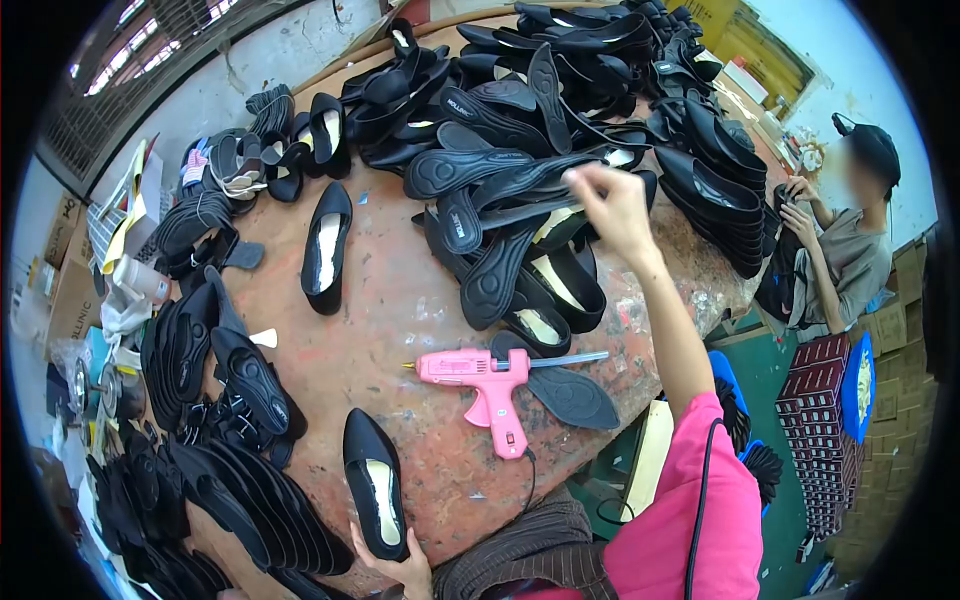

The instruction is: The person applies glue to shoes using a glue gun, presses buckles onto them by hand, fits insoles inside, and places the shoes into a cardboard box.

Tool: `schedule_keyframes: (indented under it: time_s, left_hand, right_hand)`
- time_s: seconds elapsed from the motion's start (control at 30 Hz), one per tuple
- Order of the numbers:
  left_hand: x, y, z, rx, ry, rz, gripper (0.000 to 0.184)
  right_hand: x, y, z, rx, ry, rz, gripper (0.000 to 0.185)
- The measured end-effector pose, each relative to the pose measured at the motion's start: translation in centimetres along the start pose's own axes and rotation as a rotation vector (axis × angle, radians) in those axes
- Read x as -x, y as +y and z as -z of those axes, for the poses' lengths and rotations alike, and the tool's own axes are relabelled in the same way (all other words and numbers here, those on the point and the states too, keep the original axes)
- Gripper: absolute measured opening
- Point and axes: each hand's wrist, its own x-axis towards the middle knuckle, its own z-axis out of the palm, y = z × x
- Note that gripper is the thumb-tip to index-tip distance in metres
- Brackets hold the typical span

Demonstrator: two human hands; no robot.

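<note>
My left hand [400,570] grips the heel end of a black pointed flat shoe [372,450] at the table's near edge; a pale strip runs along the inside of the shoe. My right hand [612,205] is over the heap of black insoles [470,172], its fingers curled together. An insole seen edge-on [530,212] runs up to these fingers, but whether they hold it is hidden. Between my hands a pink glue gun [480,380] lies on its side, with a clear glue stick in its back. Under it are dark loose insoles [572,398].
Another black shoe [327,248] stands alone on the worn table [400,290]. Black shoes [590,45] are heaped at the back, and stacked insoles [255,505] line the left. A co-worker [850,240] handles something dark at the right. Stacked boxes [820,430] stand on the floor.
</note>
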Motion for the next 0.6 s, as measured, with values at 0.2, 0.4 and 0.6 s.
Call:
schedule_keyframes:
  time_s: [0.2, 0.4, 0.6]
  left_hand:
    - [1.0, -0.6, -0.5, -0.019, 0.044, 0.076, 0.094]
    - [0.7, -0.5, -0.7, -0.080, 0.058, 0.037, 0.094]
    - [1.2, -1.7, -0.9, 0.023, 0.054, 0.060, 0.095]
  right_hand:
    - [-8.5, 10.8, -0.2, 0.388, 0.213, -0.137, 0.035]
    - [-11.8, 18.9, -2.3, 0.445, 0.110, -0.246, 0.029]
    - [-11.5, 13.7, 0.2, 0.359, 0.325, 0.053, 0.029]
